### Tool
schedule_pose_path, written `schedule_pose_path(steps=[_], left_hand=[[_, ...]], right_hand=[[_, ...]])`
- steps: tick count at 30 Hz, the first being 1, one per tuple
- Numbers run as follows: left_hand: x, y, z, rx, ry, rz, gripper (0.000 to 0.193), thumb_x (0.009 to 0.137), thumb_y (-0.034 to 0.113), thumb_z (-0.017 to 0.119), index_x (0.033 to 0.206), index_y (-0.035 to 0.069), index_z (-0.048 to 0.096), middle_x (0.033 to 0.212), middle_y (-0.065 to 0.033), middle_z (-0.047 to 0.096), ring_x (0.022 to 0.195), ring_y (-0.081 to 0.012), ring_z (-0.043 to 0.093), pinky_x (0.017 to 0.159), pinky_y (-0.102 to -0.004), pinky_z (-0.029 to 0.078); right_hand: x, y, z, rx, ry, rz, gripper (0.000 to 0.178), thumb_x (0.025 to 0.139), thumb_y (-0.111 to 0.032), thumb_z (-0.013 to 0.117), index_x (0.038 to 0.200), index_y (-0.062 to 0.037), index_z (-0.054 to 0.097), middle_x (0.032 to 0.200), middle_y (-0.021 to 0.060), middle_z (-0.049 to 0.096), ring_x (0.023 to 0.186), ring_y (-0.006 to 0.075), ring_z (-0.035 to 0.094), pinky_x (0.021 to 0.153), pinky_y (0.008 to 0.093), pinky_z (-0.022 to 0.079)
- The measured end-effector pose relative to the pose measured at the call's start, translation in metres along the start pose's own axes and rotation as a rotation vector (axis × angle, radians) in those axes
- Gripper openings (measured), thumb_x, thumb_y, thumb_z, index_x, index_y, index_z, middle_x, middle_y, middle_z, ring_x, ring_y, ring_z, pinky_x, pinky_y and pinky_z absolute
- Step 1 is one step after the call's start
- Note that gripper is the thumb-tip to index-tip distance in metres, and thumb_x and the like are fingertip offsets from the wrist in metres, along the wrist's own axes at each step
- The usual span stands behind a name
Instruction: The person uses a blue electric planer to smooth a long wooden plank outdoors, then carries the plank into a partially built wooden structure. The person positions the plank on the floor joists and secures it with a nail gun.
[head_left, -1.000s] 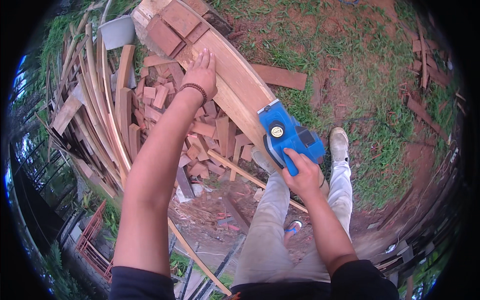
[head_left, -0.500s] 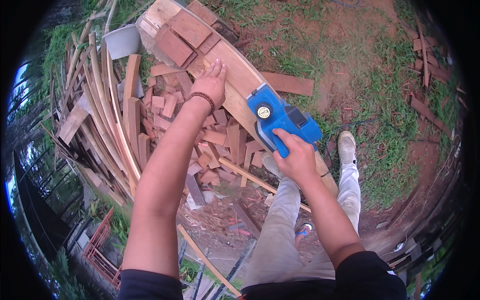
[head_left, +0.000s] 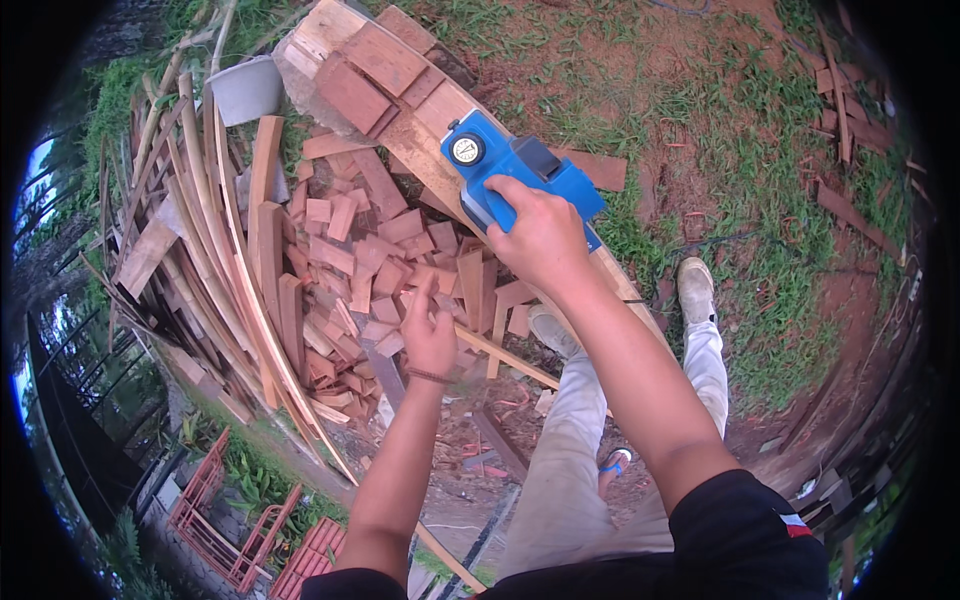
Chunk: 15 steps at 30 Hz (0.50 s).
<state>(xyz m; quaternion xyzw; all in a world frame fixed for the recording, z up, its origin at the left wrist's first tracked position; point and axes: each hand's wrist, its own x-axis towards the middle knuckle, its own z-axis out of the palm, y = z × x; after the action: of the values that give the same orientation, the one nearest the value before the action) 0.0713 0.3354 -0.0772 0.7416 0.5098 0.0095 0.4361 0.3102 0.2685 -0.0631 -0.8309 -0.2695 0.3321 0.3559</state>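
My right hand (head_left: 540, 232) is wrapped round the rear handle of a blue electric hand planer (head_left: 575, 190), which has a round dial-topped front knob. The planer rests on a long pale wooden plank (head_left: 440, 112) running diagonally from upper left to lower right. Over the heap of cut wood blocks (head_left: 335, 255), left of the plank, hovers my left hand (head_left: 430, 338). Its fingers are apart, and nothing shows in them. Several flat reddish wood pieces (head_left: 380, 62) lie on the plank's far end.
Long strips and poles (head_left: 215, 235) lean in a stack at the left, near a grey tub (head_left: 247, 90). A dark cord (head_left: 735, 240) crosses the grass at the right. My shoes (head_left: 697, 288) stand near the plank, and a sandalled foot (head_left: 614, 464) shows behind my legs.
The planer has moved up and left along the plank in my right hand. My left hand has come off the plank and swung down toward me, over the block heap.
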Motion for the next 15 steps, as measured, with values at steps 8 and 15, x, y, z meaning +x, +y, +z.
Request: schedule_pose_path(steps=[8,15], left_hand=[[-0.287,0.002,0.054,0.142,-0.594,-0.259,0.052,0.084,0.021,0.066,0.133,0.006,0.059,0.130,-0.0184,0.062,0.124,-0.0355,0.057,0.107,-0.0443,0.045],[-0.328,0.009,0.107,0.385,-0.637,-0.203,0.048,0.084,0.032,0.066,0.128,0.011,0.065,0.142,-0.0141,0.054,0.133,-0.0343,0.047,0.113,-0.0459,0.040]], right_hand=[[0.040,-0.031,0.005,-0.012,-0.058,0.020,0.043,0.081,-0.021,0.070,0.124,-0.0171,0.066,0.100,0.0201,0.073,0.095,0.0399,0.070,0.086,0.0495,0.056],[-0.072,0.016,-0.009,-0.007,-0.080,0.018,0.043,0.079,-0.021,0.072,0.122,-0.0165,0.066,0.100,0.0177,0.072,0.092,0.0380,0.070,0.083,0.0480,0.057]])
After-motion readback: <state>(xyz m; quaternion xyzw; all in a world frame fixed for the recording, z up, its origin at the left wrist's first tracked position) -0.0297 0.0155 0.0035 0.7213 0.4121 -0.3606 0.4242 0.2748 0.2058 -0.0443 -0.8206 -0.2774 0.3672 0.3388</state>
